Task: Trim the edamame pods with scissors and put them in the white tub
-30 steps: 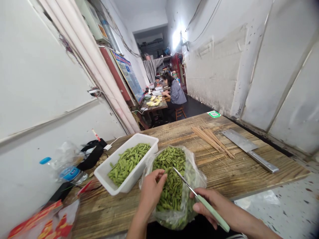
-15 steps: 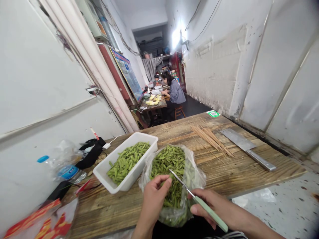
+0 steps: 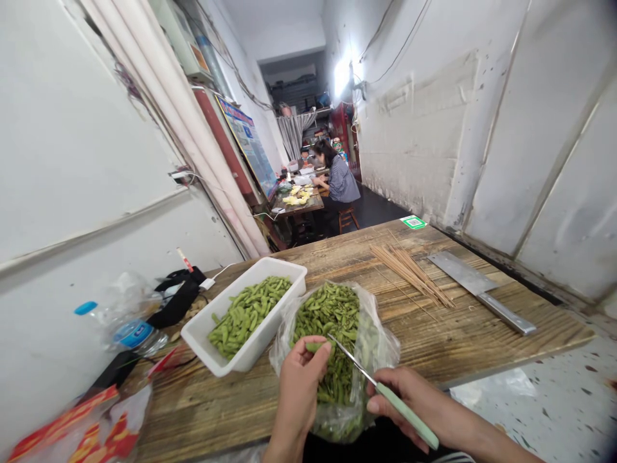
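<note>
My left hand [image 3: 301, 379] pinches a green edamame pod [image 3: 313, 347] between thumb and fingers, above an open clear plastic bag [image 3: 384, 334] full of edamame pods [image 3: 328, 308]. In my right hand [image 3: 409, 399] is a pair of scissors [image 3: 407, 415] with pale green handles, seen edge-on. Their metal tip points up and left, close to the pod at my left fingertips. Whether the blades are apart, I cannot tell. Left of the bag, a white plastic tub [image 3: 200, 337] holds more pods [image 3: 250, 315].
On the wooden table [image 3: 212, 411], bamboo skewers [image 3: 409, 273] and a cleaver [image 3: 482, 289] lie to the right. A water bottle [image 3: 135, 334] and a red-and-white packet [image 3: 106, 431] are at the left. Another person [image 3: 340, 180] sits at a farther table.
The pod in my left fingers now shows more plainly, and its end sits a little left of the scissor tip. Both hands have stayed nearly in place over the bag.
</note>
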The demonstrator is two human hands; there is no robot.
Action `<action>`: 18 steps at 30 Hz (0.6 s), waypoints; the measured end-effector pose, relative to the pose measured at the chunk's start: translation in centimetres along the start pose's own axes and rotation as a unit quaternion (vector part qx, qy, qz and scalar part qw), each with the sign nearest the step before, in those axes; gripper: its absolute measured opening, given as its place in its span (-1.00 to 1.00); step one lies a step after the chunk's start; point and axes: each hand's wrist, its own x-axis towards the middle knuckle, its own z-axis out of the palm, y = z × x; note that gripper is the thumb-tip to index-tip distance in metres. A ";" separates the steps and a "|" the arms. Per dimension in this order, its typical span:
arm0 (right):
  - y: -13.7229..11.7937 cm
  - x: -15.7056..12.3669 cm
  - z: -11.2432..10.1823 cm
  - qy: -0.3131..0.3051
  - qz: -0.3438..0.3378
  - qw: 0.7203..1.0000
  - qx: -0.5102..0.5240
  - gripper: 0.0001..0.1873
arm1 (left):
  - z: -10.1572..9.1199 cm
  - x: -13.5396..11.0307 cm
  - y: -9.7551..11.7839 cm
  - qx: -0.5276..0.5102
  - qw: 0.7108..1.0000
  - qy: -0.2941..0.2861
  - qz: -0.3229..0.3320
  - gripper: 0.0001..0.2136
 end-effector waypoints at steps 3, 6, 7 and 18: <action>0.1 0.0 -0.2 -0.013 -0.013 0.999 0.029 -0.52 | -0.4 0.1 0.0 -0.008 1.000 -0.006 0.001 -0.62; 0.0 -0.3 -0.4 -0.011 -0.032 0.999 0.017 -0.49 | -0.8 0.0 -0.1 0.033 0.998 -0.040 0.033 -0.64; -0.1 -0.4 -0.4 -0.012 -0.037 0.999 0.006 -0.50 | -0.9 -0.1 -0.1 0.055 0.996 -0.056 0.045 -0.66; -1.5 -1.3 -0.5 0.019 -0.060 0.988 -0.143 -0.58 | -0.7 -1.0 0.5 0.242 0.955 -0.144 0.093 -0.66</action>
